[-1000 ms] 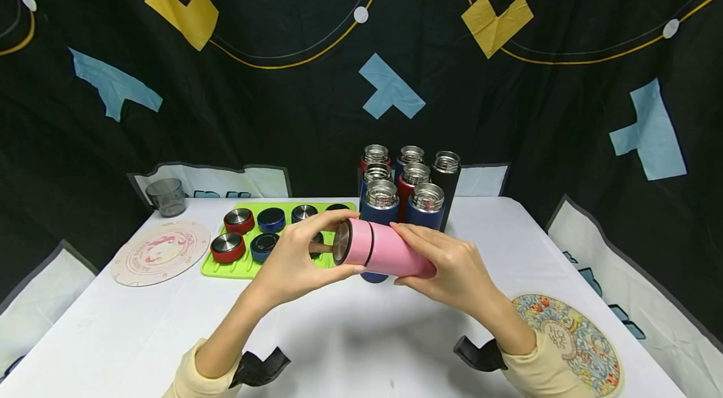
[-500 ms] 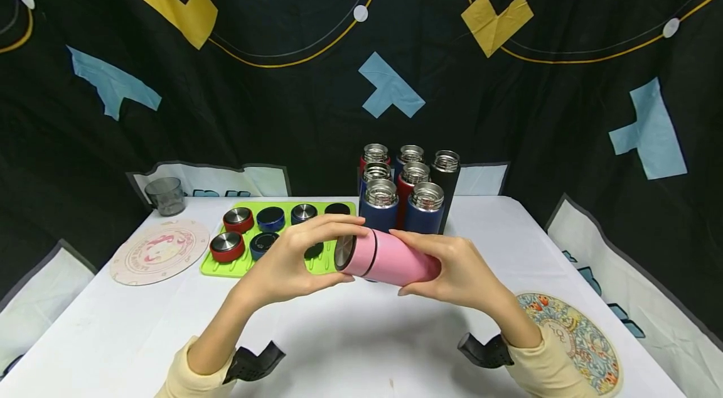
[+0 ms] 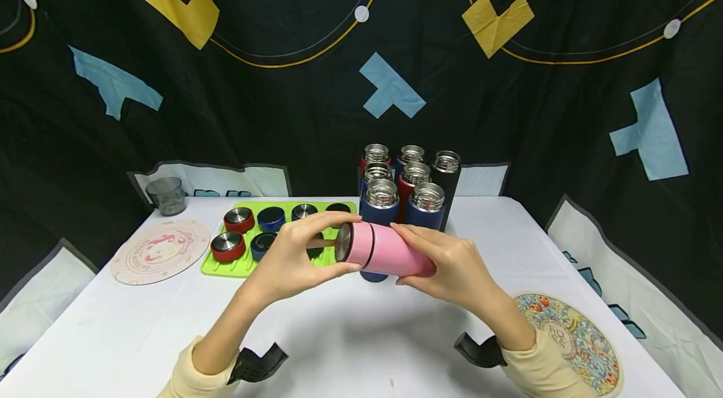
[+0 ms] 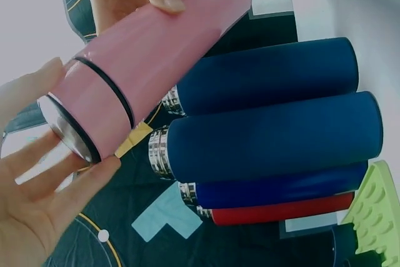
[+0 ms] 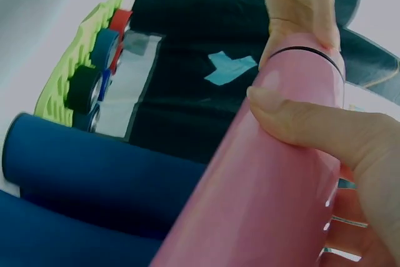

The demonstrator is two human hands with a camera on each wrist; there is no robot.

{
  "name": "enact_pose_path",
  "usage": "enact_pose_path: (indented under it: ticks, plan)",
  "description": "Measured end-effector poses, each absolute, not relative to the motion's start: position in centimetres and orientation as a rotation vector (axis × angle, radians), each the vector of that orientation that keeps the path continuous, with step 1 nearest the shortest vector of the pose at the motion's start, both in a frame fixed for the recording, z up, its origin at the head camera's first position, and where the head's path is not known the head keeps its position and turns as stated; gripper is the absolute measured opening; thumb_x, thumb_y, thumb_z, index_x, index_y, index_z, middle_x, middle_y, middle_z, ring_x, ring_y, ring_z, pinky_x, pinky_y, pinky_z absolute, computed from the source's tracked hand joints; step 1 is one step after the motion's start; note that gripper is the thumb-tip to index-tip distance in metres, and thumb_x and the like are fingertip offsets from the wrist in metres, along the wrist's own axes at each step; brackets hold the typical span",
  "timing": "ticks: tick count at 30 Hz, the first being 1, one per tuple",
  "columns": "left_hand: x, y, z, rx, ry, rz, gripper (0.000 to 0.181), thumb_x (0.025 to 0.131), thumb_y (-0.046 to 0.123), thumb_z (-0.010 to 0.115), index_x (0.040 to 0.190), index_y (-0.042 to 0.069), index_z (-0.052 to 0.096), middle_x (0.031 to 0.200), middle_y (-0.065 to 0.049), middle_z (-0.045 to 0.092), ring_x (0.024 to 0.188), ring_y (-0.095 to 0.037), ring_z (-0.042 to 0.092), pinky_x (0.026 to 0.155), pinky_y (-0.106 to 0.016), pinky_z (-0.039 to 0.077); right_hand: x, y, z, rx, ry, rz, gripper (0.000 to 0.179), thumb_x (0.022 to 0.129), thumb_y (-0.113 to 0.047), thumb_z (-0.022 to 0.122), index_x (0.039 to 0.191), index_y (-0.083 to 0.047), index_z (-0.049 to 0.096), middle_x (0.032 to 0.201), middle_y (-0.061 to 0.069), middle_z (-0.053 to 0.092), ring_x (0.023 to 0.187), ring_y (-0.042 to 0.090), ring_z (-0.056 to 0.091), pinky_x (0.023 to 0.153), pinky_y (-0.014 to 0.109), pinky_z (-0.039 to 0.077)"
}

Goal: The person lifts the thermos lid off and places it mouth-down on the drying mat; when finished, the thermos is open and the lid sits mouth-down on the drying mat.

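A pink thermos bottle [image 3: 398, 252] is held tilted above the table in the head view, its lid end toward the left. My left hand [image 3: 290, 260] pinches the pink lid [image 3: 360, 243] with thumb and fingers; the lid has a metal top and sits on the bottle with a black line at the joint. Round the body, my right hand [image 3: 460, 269] grips with thumb below and fingers above. The right wrist view shows the thumb [image 5: 300, 120] lying across the body. In the left wrist view, fingertips touch the lid [image 4: 94, 107] on both sides.
Behind the bottle stand several lidless thermos bottles [image 3: 427, 213], blue, red and black. A green tray [image 3: 217, 269] with several loose lids [image 3: 228, 247] lies left. Around are a pink round mat [image 3: 160, 253], a grey cup [image 3: 167, 197] and a patterned mat [image 3: 587, 348].
The bottle dipped slightly down and right half a second ago, then came back up. My left fingers shifted round the lid, and both hands moved with the bottle.
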State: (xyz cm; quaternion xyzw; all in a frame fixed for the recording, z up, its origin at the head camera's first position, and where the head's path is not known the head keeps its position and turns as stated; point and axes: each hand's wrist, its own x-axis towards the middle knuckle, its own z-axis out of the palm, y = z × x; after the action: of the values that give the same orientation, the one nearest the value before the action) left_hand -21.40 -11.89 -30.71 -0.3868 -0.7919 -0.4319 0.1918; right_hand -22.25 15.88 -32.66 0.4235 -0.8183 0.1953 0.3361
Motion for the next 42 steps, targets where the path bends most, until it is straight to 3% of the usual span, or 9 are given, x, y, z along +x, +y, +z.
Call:
enact_pose_path:
  ticks: [7,16,24,29,35,42]
  plan:
    - [-21.3,-11.6,-30.8,-0.929,-2.333,-1.216,0.063,0.076,0.031,0.083,0.131,0.016,0.057,0.118,0.0,0.063,0.104,-0.017,0.059,0.074,-0.027,0.057,-22.5,15.6,-33.0,1.085,-2.08,0.429,0.08,0.058,-0.029,0.094,0.129,-0.011,0.062,0.12,0.007,0.066,0.105,0.024,0.066,0.076,0.042,0.057]
    - [-22.0,-12.3,-30.8,-1.322,-2.211,-1.116,0.068,0.073,0.019,0.086,0.134,0.017,0.056,0.135,0.002,0.054,0.124,-0.017,0.048,0.089,-0.033,0.053,-22.7,16.6,-32.7,1.204,-2.286,0.788,0.078,0.062,-0.036,0.092,0.131,-0.019,0.061,0.116,-0.003,0.068,0.097,0.012,0.064,0.076,0.033,0.056]
    - [-22.1,-12.4,-30.9,-1.44,-2.178,-1.126,0.063,0.071,0.008,0.086,0.128,0.016,0.061,0.135,-0.001,0.054,0.123,-0.02,0.05,0.087,-0.032,0.054,-22.7,16.7,-32.9,1.263,-2.345,0.932,0.076,0.064,-0.038,0.09,0.131,-0.019,0.061,0.116,-0.006,0.067,0.095,0.01,0.063,0.076,0.031,0.055]
    - [-22.1,-12.4,-30.9,-1.341,-2.183,-1.145,0.062,0.072,0.016,0.087,0.128,0.012,0.06,0.127,-0.004,0.059,0.113,-0.02,0.056,0.08,-0.029,0.056,-22.6,16.2,-32.9,1.23,-2.255,0.797,0.077,0.061,-0.032,0.093,0.13,-0.017,0.062,0.118,-0.001,0.067,0.101,0.013,0.065,0.079,0.034,0.056]
    - [-21.9,-12.2,-31.0,-1.044,-2.328,-1.238,0.063,0.074,0.032,0.085,0.129,0.014,0.059,0.115,0.001,0.063,0.097,-0.015,0.059,0.071,-0.023,0.056,-22.3,15.7,-33.0,1.126,-2.143,0.537,0.078,0.058,-0.036,0.093,0.128,-0.013,0.063,0.118,0.005,0.067,0.105,0.02,0.066,0.073,0.038,0.057]
    - [-22.0,-12.5,-30.9,-1.185,-2.366,-1.158,0.075,0.073,0.034,0.085,0.139,0.018,0.051,0.135,0.005,0.053,0.117,-0.013,0.053,0.085,-0.029,0.054,-22.5,16.3,-32.9,1.155,-2.236,0.643,0.079,0.059,-0.035,0.093,0.13,-0.016,0.062,0.114,0.002,0.068,0.098,0.015,0.066,0.073,0.035,0.057]
